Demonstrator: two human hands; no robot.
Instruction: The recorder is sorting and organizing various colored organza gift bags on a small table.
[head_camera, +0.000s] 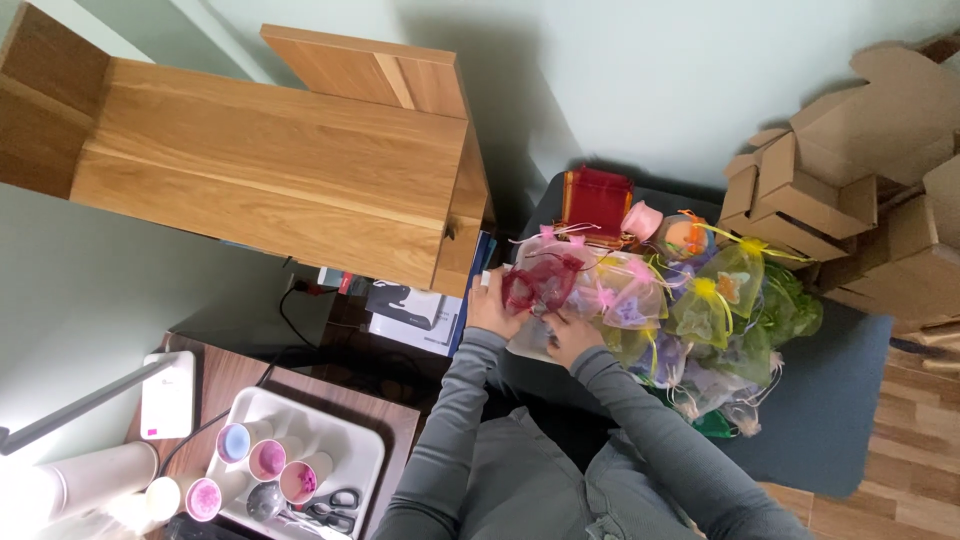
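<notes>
Head view is looking down on a person in grey sleeves working at the middle of the frame. Both hands are meeting on a dark red mesh bag, which is sitting just above them at the left edge of a heap of organza bags. The left hand is curling its fingers around the bag's left side and gripping it. The right hand is lying just below and right of the bag, fingers bent and touching its lower edge; how tightly it is closing cannot be told at this size. The heap, in yellow, green, pink and lilac, is spreading to the right over a dark blue mat. Red pouches are standing at the heap's upper edge, near a pink roll. Cardboard boxes are stacking up at the upper right. A wooden shelf is filling the upper left. At the lower left a white tray is holding cups with pink and lilac contents and scissors, beside a white lamp.
</notes>
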